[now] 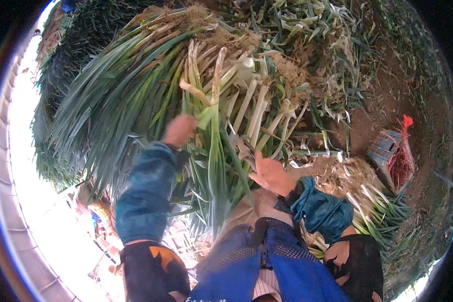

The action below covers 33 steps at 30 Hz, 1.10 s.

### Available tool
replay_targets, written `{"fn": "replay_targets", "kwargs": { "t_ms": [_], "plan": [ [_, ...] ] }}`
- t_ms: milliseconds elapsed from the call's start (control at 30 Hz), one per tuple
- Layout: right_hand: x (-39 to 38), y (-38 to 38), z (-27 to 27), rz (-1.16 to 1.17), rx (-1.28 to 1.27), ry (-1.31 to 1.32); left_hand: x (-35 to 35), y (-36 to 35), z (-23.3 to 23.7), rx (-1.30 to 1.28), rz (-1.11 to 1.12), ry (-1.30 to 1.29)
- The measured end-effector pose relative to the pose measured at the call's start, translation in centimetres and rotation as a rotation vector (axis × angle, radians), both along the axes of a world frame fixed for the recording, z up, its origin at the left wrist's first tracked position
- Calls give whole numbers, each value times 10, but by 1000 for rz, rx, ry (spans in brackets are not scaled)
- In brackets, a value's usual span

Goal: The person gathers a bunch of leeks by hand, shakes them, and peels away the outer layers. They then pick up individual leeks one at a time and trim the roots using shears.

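A stalk of green onion (215,146) stretches down in front of me, its pale root end up and its long leaves hanging toward my lap. Beside its upper part is my left hand (181,130), blurred by motion, its fingers closed on a light green leaf (204,118) at the stalk. My right hand (271,173) is lower and to the right, its fingers curled near a dark object (245,149) with a thin bright edge, too blurred to name. More pale onion stalks (256,113) lie just beyond both hands.
A large heap of green onions (121,95) fills the left and far side. Stripped leaves (332,50) litter the back right. A bundle of trimmed onions (372,201) lies at my right, beside a bag of red ties (401,163). Blue cloth (236,272) covers my lap.
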State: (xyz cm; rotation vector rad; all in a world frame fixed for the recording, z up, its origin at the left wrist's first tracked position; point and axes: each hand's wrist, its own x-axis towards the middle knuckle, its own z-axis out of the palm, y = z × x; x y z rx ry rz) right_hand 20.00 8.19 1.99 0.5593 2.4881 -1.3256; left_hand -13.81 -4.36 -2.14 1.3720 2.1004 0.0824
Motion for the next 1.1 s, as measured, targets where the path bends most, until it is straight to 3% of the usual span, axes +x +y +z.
{"fn": "replay_targets", "kwargs": {
  "t_ms": [33, 67, 100, 133, 200, 300, 367, 400, 433, 500, 600, 733, 833, 867, 933, 967, 1067, 1100],
  "plan": [
    [2, 1, 6, -5, -38, -119, -9, 29, 38, -210, 101, 229],
    [8, 0, 5, -17, -33, -119, -19, 48, 72, -209, 50, 488],
    [16, -1, 3, -28, -28, -118, -49, 52, 75, -65, -96, 660],
    [21, -1, 2, -40, -23, -117, -76, 64, 80, -92, -59, 833],
    [23, 2, 2, -64, -11, -113, -93, 88, 110, 247, 10, 1326],
    [24, 4, 10, -120, -44, -96, -59, 103, 98, 444, 118, 1209],
    [21, 7, 13, -152, -33, -74, -8, 78, 35, 630, 305, 477],
    [19, 5, 14, -159, -9, -63, 30, 77, 22, 206, 438, 430],
    [19, 4, 14, -166, 17, -54, 56, 63, -17, 168, 455, 458],
    [22, -2, 10, -164, 76, 42, 105, 59, -32, 85, 529, 557],
    [27, -8, 3, -149, 116, 164, 121, 68, -41, 60, 531, 581],
    [16, -13, 9, -137, 29, 76, 119, 55, -29, 77, 717, 297],
    [-6, -7, 20, -110, 12, -22, 140, 10, -37, 156, 770, -111],
    [-16, -6, 17, -121, 26, -35, 151, -8, -43, 215, 679, -126],
    [-35, -2, 3, -143, 58, -70, 167, -21, -39, 341, 818, -428],
    [-40, 1, -6, -178, 42, -109, 170, -23, -36, 266, 847, -460],
    [-27, 0, 10, -176, -10, -109, 172, -26, -19, 150, 895, -566],
    [-5, -15, 6, -148, 63, 104, 171, -32, -20, 180, 888, -612]
  ]
}}
